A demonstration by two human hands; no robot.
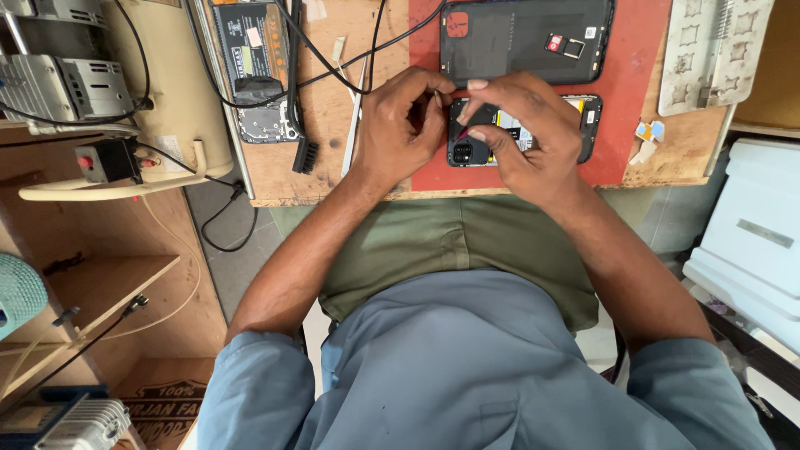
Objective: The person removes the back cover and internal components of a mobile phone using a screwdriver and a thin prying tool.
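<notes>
Blue-grey shirt cloth (467, 367) fills the view closest to me, with my olive trousers (450, 242) beyond it at twelve o'clock. My left hand (400, 133) has its fingers (429, 104) curled tight together over the camera end of the opened black smartphone with its back cover off (587, 117); they seem pinched on something small, though I cannot tell what, if anything, sits between them. My right hand (521, 137) lies across the phone's middle, fingers bent and pressing down on it, not wrapped around it.

That phone rests flat on the red rubber work mat (637, 58), at the near edge of the wooden surface (325, 108). I can see its dark frame, a yellowish part inside and the camera block at the nine o'clock end. I judge it light and stiff but fragile with its insides bare, and smooth enough to slide, so the frame edges are the place to grip, never the exposed parts.

At twelve o'clock from it lies a separate black plastic phone back cover (525, 37). At nine o'clock are a black-bristled brush (302, 125), black cables (350, 50) and another dismantled phone (254, 67). At two o'clock sits a pale metal stencil plate (708, 50).
</notes>
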